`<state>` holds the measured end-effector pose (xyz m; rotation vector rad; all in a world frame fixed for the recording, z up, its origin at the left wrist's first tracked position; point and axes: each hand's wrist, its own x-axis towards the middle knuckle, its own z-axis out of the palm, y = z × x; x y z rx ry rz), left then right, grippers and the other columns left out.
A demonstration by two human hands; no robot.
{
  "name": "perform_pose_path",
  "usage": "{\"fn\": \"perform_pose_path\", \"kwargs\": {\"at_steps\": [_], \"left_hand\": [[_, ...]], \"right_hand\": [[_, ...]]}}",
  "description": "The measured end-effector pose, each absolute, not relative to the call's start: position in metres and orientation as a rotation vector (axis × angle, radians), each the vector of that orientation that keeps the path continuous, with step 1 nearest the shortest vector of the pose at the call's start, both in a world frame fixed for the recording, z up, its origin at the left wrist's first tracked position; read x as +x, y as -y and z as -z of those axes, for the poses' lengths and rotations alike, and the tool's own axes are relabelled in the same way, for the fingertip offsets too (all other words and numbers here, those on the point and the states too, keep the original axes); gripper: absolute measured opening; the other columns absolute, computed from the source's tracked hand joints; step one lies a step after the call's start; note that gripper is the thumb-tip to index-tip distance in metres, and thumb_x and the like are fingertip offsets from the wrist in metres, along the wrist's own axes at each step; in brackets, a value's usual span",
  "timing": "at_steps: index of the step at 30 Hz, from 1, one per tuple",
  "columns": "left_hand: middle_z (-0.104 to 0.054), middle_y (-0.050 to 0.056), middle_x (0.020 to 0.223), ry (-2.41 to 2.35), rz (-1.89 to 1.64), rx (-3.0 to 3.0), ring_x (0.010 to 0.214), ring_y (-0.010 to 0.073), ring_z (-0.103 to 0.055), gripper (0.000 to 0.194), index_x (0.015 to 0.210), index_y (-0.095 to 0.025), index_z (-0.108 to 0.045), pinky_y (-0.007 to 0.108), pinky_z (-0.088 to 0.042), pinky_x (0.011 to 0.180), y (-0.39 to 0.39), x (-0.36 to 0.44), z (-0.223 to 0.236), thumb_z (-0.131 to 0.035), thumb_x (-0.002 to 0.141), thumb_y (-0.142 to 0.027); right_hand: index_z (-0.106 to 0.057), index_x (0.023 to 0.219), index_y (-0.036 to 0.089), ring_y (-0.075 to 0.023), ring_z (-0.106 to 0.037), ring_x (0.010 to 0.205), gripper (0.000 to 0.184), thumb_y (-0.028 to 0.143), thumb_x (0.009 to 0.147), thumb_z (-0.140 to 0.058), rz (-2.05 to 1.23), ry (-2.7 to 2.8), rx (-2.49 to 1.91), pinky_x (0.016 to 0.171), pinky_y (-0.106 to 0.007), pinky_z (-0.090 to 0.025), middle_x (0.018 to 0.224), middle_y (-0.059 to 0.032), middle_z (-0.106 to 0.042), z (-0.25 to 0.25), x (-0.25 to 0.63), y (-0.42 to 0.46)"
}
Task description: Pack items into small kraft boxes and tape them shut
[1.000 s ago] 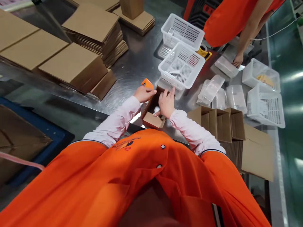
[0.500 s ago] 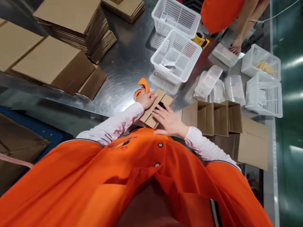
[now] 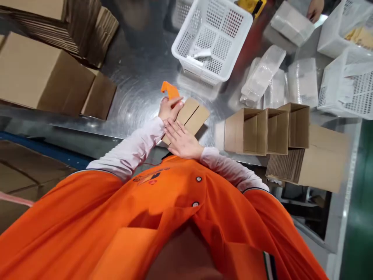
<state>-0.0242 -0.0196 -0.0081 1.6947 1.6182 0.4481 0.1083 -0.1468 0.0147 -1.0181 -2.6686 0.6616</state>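
Brown corrugated cardboard box (image 3: 194, 116) at centre frame on brushed-steel surface (image 3: 136, 93), flaps closed; open right hand (image 3: 182, 140) pressed flat, holding them down; left hand (image 3: 169, 109) just beside, gripping orange tape dispenser (image 3: 169, 89).

Left hand (image 3: 169, 109) and right hand (image 3: 183, 142) close together, right fingers (image 3: 172, 130) spread.

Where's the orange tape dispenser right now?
In the head view, the orange tape dispenser is gripped in the person's left hand, right beside the small cardboard box that the right hand rests on.
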Motion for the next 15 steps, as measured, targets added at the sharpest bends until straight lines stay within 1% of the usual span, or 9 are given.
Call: {"fn": "perform_pose_path", "kwargs": {"at_steps": [2,3,4,5,7,8,10,13,15], "left_hand": [[-0.057,0.013,0.156,-1.626,-0.445,1.583,0.142,0.0191,-0.056,0.047,0.158,-0.011,-0.055,0.032,-0.04,0.125,0.012,-0.03,-0.004,-0.043,0.115,-0.025],[-0.053,0.014,0.162,-1.625,-0.434,1.568,0.145,0.0173,-0.054,0.049,0.161,-0.008,-0.049,0.031,-0.038,0.126,0.008,-0.034,-0.013,-0.046,0.114,-0.023],[-0.049,0.013,0.165,-1.628,-0.413,1.596,0.147,0.017,-0.051,0.055,0.163,-0.006,-0.045,0.031,-0.036,0.128,0.003,-0.038,-0.024,-0.056,0.112,-0.022],[-0.048,0.013,0.167,-1.636,-0.387,1.656,0.148,0.0181,-0.05,0.066,0.163,-0.006,-0.044,0.031,-0.034,0.129,-0.002,-0.042,-0.037,-0.07,0.105,-0.023],[-0.052,0.011,0.164,-1.657,-0.302,1.808,0.147,0.0216,-0.051,0.094,0.162,-0.007,-0.047,0.033,-0.033,0.13,-0.013,-0.045,-0.07,-0.095,0.082,-0.023],[-0.057,0.009,0.16,-1.66,-0.242,1.893,0.144,0.0231,-0.054,0.099,0.161,-0.009,-0.05,0.034,-0.035,0.129,-0.019,-0.042,-0.087,-0.098,0.076,-0.022],[-0.065,0.006,0.149,-1.654,-0.118,2.032,0.137,0.0249,-0.061,0.09,0.158,-0.011,-0.057,0.034,-0.041,0.124,-0.035,-0.027,-0.121,-0.095,0.078,-0.022],[-0.072,0.0,0.13,-1.62,0.083,2.122,0.129,0.0247,-0.066,0.061,0.147,-0.015,-0.07,0.031,-0.046,0.116,-0.064,0.024,-0.159,-0.08,0.09,-0.031],[-0.074,0.0,0.118,-1.621,0.276,2.083,0.124,0.0259,-0.068,0.052,0.134,-0.009,-0.078,0.03,-0.048,0.11,-0.082,0.07,-0.167,-0.074,0.092,-0.039]], "right_hand": [[-0.039,0.164,0.001,-0.0363,-0.011,0.169,0.071,0.034,0.103,-0.051,-0.709,2.643,-1.041,0.137,-0.063,-0.012,0.177,-0.0246,-0.023,-0.012,0.106,0.148],[-0.039,0.164,0.001,-0.0365,-0.012,0.169,0.071,0.034,0.102,-0.051,-0.727,2.632,-1.053,0.137,-0.064,-0.012,0.177,-0.0247,-0.023,-0.011,0.104,0.148],[-0.039,0.164,0.002,-0.0367,-0.013,0.169,0.071,0.034,0.102,-0.051,-0.737,2.622,-1.065,0.137,-0.064,-0.011,0.176,-0.0247,-0.023,-0.01,0.101,0.148],[-0.039,0.164,0.002,-0.0367,-0.013,0.169,0.071,0.033,0.102,-0.052,-0.74,2.616,-1.078,0.137,-0.064,-0.01,0.177,-0.0248,-0.023,-0.009,0.098,0.148],[-0.04,0.163,0.001,-0.0365,-0.013,0.169,0.07,0.031,0.102,-0.053,-0.73,2.611,-1.117,0.137,-0.063,-0.009,0.177,-0.025,-0.022,-0.009,0.092,0.147],[-0.04,0.163,0.001,-0.0365,-0.012,0.169,0.07,0.031,0.102,-0.054,-0.722,2.612,-1.137,0.137,-0.063,-0.008,0.177,-0.0251,-0.022,-0.01,0.089,0.147],[-0.042,0.162,0.0,-0.0375,-0.013,0.169,0.071,0.034,0.101,-0.058,-0.71,2.62,-1.159,0.137,-0.063,-0.007,0.176,-0.0259,-0.023,-0.013,0.085,0.145],[-0.043,0.16,-0.002,-0.0405,-0.012,0.168,0.084,0.048,0.098,-0.068,-0.717,2.63,-1.137,0.137,-0.064,-0.006,0.175,-0.0283,-0.024,-0.019,0.082,0.143],[-0.042,0.161,-0.004,-0.0413,-0.013,0.168,0.092,0.052,0.095,-0.073,-0.712,2.639,-1.128,0.137,-0.062,-0.006,0.175,-0.0295,-0.023,-0.021,0.082,0.142]]}}
